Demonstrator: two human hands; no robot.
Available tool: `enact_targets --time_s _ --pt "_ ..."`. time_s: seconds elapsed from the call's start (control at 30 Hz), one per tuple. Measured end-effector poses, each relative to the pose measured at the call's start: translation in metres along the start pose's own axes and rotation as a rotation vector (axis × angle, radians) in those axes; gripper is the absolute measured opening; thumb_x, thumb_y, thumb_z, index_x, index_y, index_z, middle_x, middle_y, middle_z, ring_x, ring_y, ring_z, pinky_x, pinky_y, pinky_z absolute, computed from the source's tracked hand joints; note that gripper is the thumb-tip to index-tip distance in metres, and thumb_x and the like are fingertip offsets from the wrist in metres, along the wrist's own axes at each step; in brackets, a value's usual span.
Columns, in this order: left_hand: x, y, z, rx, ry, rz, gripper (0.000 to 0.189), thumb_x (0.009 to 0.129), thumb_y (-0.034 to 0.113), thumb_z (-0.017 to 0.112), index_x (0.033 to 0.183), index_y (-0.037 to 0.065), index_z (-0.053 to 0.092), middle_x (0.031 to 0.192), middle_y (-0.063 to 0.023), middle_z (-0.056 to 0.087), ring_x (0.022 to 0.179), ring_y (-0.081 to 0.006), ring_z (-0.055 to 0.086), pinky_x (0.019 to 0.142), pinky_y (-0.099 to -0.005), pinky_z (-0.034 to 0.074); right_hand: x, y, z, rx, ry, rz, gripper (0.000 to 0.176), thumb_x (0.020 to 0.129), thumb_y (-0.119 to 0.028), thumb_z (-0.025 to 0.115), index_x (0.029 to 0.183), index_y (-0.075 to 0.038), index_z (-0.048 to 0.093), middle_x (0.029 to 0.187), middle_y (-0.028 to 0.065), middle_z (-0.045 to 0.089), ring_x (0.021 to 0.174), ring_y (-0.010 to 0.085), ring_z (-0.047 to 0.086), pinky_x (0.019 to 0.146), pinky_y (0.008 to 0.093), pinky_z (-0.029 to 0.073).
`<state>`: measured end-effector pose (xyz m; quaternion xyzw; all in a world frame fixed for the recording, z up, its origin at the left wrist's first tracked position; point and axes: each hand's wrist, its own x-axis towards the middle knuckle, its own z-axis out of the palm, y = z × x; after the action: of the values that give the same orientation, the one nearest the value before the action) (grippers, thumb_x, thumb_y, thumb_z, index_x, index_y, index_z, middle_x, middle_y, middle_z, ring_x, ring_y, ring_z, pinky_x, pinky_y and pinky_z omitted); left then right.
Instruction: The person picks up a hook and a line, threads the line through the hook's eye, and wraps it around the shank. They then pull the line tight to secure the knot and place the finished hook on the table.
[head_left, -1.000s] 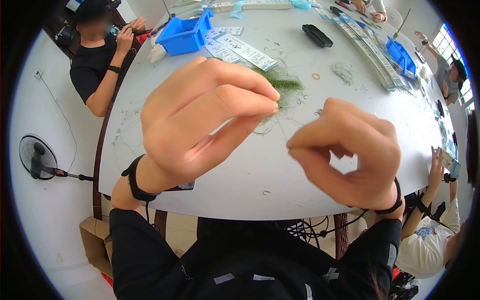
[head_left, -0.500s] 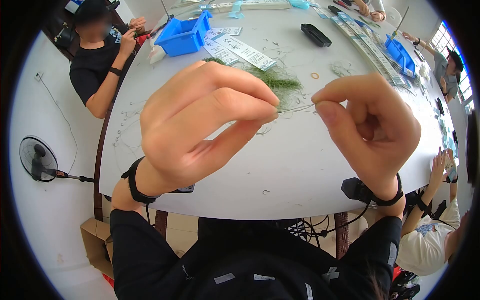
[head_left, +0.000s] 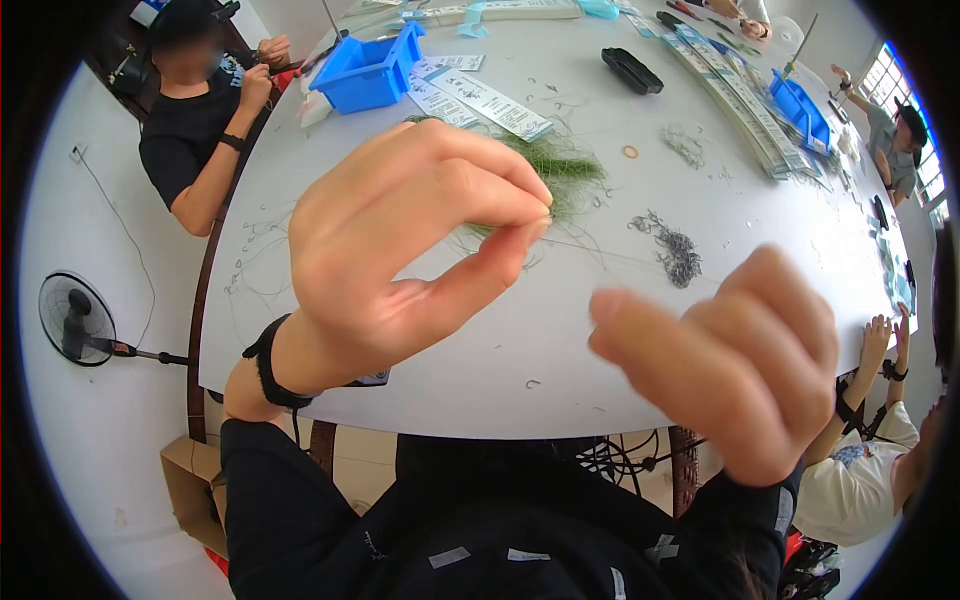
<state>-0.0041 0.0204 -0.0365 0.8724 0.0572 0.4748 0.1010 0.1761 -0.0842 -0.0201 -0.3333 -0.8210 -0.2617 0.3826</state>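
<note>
My left hand is raised over the table, thumb and fingertips pinched on a thin line that trails off to the right. Behind its fingertips lies a tangle of green line. My right hand, smeared by motion, is lower and to the right; its fingers are curled with the thumb toward the left, and whether it holds anything cannot be seen. Just above it on the table is a pile of dark hooks. A single hook lies near the front edge.
Blue bins, printed cards, a black tray, long packets and a rubber ring lie on the white table. Other people sit at left, right and far side.
My right hand has moved down and away from my left hand, uncovering the hook pile. My left hand has barely shifted and keeps its pinch.
</note>
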Motion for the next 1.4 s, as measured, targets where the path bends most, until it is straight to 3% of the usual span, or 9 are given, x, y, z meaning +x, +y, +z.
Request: enact_targets --time_s 0.27,0.4,0.6,0.8,0.93,1.03,1.13,1.2,1.4 --pt "0.000 0.001 -0.003 0.006 0.016 -0.044 0.014 0.070 -0.008 0.063 0.083 -0.002 0.060 0.086 -0.0125 0.062 0.066 -0.0096 0.054 0.052 -0.0173 0.041 -0.001 -0.002 -0.002 0.055 -0.171 0.175 0.029 0.060 0.003 0.075 0.085 0.002 0.060 0.059 0.0042 0.049 0.047 0.0161 0.041 0.040 0.0267 0.029" --pt "0.001 0.005 -0.006 0.037 0.013 -0.038 0.013 0.071 -0.006 0.063 0.083 -0.002 0.060 0.086 -0.0111 0.062 0.065 -0.0078 0.053 0.050 -0.0161 0.037 0.006 -0.020 0.000 0.109 -0.160 0.485 0.022 0.063 0.006 0.072 0.081 0.001 0.060 0.057 0.0042 0.048 0.046 0.0139 0.041 0.040 0.0268 0.030" --pt "0.001 0.004 -0.004 0.002 0.028 -0.037 0.013 0.071 -0.006 0.064 0.083 -0.001 0.060 0.086 -0.0111 0.063 0.066 -0.0089 0.054 0.051 -0.0171 0.038 -0.002 -0.012 0.006 0.129 -0.180 0.264 0.024 0.062 0.005 0.072 0.081 0.001 0.060 0.054 0.0040 0.044 0.046 0.0172 0.040 0.039 0.0288 0.030" --pt "0.003 -0.001 -0.004 0.005 -0.081 0.077 0.014 0.071 -0.007 0.064 0.084 -0.002 0.060 0.084 -0.0124 0.062 0.068 -0.0134 0.057 0.055 -0.0207 0.044 0.001 -0.009 -0.006 0.097 -0.057 0.134 0.032 0.056 0.000 0.077 0.083 0.003 0.060 0.056 0.0025 0.052 0.043 0.0129 0.039 0.037 0.0256 0.026" --pt "0.000 -0.001 0.000 -0.086 -0.052 -0.004 0.013 0.072 -0.005 0.063 0.083 -0.001 0.060 0.085 -0.0122 0.062 0.065 -0.0103 0.054 0.053 -0.0187 0.040 0.005 -0.006 -0.018 0.119 -0.086 0.160 0.028 0.059 0.004 0.074 0.081 0.004 0.057 0.058 0.0032 0.055 0.044 0.0110 0.038 0.039 0.0240 0.024" --pt "0.001 0.002 -0.003 -0.144 -0.032 -0.073 0.012 0.073 -0.004 0.062 0.083 0.000 0.058 0.087 -0.0119 0.061 0.061 -0.0070 0.049 0.050 -0.0164 0.035 0.007 -0.007 -0.022 0.286 -0.103 0.369 0.021 0.067 0.001 0.068 0.083 0.004 0.056 0.058 0.0026 0.053 0.046 0.0092 0.036 0.042 0.0224 0.024" --pt "-0.001 0.007 -0.005 -0.184 -0.010 -0.139 0.012 0.074 -0.003 0.061 0.084 0.001 0.057 0.088 -0.0117 0.061 0.060 -0.0045 0.044 0.049 -0.0151 0.030 0.010 -0.008 -0.029 0.471 -0.073 0.736 0.016 0.081 -0.010 0.058 0.089 0.004 0.052 0.060 0.0015 0.050 0.049 0.0049 0.036 0.047 0.0195 0.024" --pt "-0.001 0.008 -0.005 -0.200 -0.010 -0.126 0.012 0.073 -0.004 0.060 0.085 0.000 0.057 0.088 -0.0120 0.060 0.062 -0.0055 0.047 0.050 -0.0154 0.031 0.010 -0.006 -0.027 0.536 -0.066 0.814 0.016 0.086 -0.012 0.054 0.091 0.003 0.052 0.059 -0.0008 0.048 0.049 0.0024 0.034 0.048 0.0181 0.023" --pt "0.001 0.006 -0.005 -0.249 -0.038 -0.094 0.012 0.074 -0.006 0.060 0.085 -0.001 0.056 0.090 -0.0138 0.059 0.069 -0.0109 0.053 0.057 -0.0182 0.040 0.004 0.011 0.004 0.374 -0.042 0.355 0.023 0.070 0.006 0.067 0.092 0.003 0.060 0.049 -0.0075 0.036 0.042 -0.0005 0.026 0.040 0.0189 0.014"
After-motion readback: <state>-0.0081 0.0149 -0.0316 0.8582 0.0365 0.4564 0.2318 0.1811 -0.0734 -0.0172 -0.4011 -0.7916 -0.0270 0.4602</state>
